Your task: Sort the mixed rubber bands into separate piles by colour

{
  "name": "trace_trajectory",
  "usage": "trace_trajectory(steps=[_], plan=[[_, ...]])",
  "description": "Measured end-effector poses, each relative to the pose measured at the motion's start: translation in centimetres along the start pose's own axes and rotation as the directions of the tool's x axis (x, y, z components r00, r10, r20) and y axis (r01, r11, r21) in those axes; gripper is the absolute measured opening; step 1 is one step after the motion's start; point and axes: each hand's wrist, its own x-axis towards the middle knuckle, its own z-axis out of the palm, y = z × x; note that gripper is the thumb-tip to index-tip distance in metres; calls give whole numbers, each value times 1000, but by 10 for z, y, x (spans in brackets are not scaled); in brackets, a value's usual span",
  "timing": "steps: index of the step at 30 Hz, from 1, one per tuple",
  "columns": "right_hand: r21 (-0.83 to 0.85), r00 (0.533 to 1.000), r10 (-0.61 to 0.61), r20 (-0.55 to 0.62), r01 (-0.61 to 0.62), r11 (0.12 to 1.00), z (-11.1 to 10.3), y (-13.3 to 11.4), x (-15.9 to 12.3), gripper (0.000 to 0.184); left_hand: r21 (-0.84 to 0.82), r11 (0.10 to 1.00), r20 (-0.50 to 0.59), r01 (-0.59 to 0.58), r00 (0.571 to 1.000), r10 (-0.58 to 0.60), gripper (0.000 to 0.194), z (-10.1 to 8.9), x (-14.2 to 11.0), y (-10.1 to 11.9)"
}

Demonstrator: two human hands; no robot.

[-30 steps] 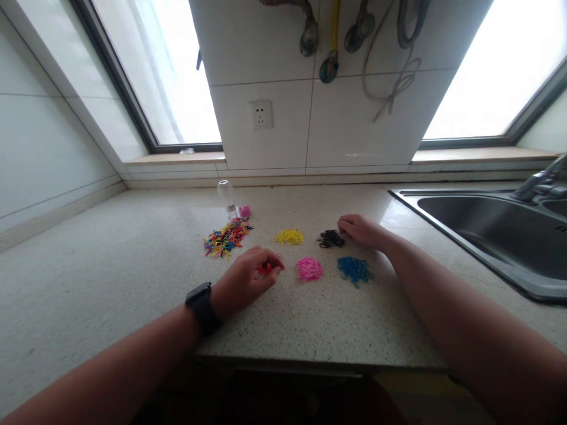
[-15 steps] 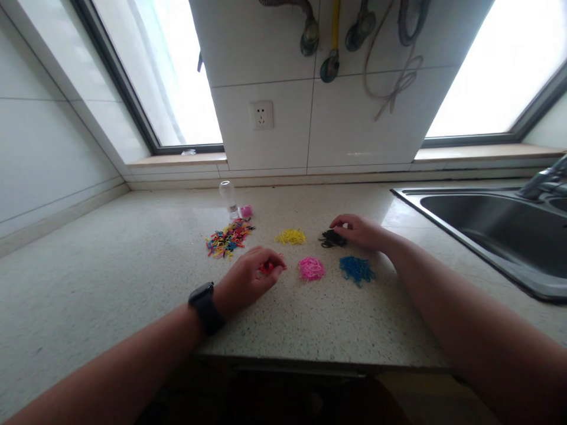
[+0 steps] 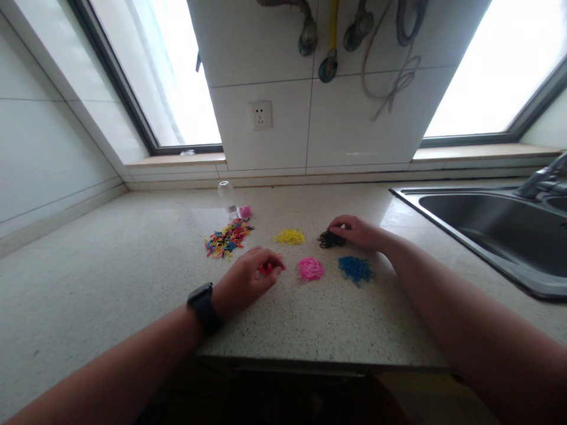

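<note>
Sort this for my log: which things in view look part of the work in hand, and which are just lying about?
Likely in use: mixed-colour pile, yellow pile, pink pile, blue pile, black pile at the right hand, red pieces partly hidden by the left hand.

Probably just about: clear bottle, pink object beside it, sink, tap, wall socket.

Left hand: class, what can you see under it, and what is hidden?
Under the left hand, part of a red pile shows. The hand hides whatever else lies beneath, so the pile's full extent cannot be seen.
</note>
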Motion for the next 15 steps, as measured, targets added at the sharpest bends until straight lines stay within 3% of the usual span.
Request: trace_trajectory(steps=[8,15], plan=[[39,999,53,14,-53,998,-3,-5,-2,35,22,1000,11,-15,1000,15,9,-2,0,0],[78,998,67,9,-68,995,-3,-1,-1,36,137,984,35,-113,993,109,9,-14,5,-5]])
